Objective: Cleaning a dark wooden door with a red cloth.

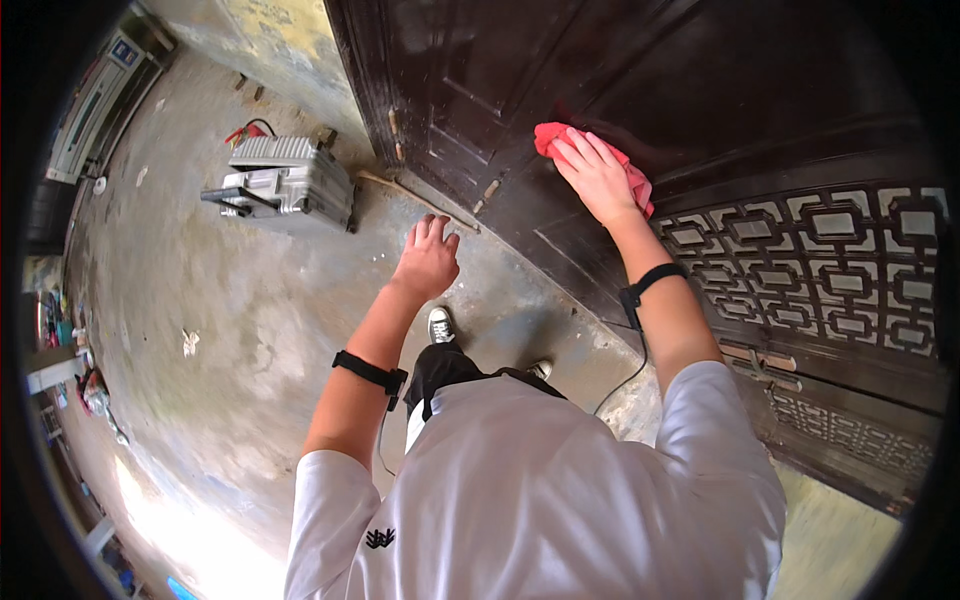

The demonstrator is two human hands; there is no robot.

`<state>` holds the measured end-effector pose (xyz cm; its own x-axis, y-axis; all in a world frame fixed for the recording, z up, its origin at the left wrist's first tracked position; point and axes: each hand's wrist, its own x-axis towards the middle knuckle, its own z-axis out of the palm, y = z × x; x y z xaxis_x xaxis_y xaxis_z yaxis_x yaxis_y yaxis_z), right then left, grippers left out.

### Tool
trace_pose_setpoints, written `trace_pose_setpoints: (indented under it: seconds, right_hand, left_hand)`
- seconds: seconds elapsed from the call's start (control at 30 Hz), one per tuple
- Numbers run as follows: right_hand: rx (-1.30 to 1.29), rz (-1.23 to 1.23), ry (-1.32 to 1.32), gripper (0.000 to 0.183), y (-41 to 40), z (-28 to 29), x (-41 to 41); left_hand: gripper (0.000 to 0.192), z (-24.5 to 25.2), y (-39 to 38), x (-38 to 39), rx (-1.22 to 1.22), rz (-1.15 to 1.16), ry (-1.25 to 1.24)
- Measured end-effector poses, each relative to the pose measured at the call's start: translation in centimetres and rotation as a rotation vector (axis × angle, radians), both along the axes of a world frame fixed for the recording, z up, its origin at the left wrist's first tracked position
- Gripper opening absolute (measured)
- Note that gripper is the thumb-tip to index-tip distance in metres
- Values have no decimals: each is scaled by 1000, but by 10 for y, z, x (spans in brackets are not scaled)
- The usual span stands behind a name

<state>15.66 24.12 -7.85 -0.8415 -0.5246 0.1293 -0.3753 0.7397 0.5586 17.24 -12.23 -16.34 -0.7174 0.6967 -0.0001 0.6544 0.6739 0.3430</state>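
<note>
My right hand [598, 178] lies on a red cloth [636, 182], pressing it flat against a dark brown panelled door [712, 97]. Part of the cloth shows past my fingertips and along the outer edge of the hand. My left hand [429, 253] hangs in the air over the concrete floor, its fingers slightly bent and apart, holding nothing. Beside the cloth, towards the lower right, the door has a lattice panel [832, 223] of rectangular openings. Black straps circle both forearms, each with a thin cable.
A silver hard case [289, 187] with a black handle stands on the floor [247, 315] at the left. A thin stick [416, 196] lies along the door's foot. A stained wall [300, 52] borders the door. Various items line the far left edge.
</note>
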Motion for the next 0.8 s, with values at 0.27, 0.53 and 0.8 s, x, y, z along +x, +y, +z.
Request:
trace_pose_setpoints:
  seconds: [0.27,0.53,0.8]
  right_hand:
    - [-164,-63,820,49,-12,227,-11]
    - [-357,-1,832,49,-25,204,-53]
    - [-64,24,223,48,-56,8,-72]
  left_hand:
    - [46,39,52,-76,143,-40,59]
    - [44,63,74,-93,154,-70,160]
    - [44,96,57,-120,191,-97,218]
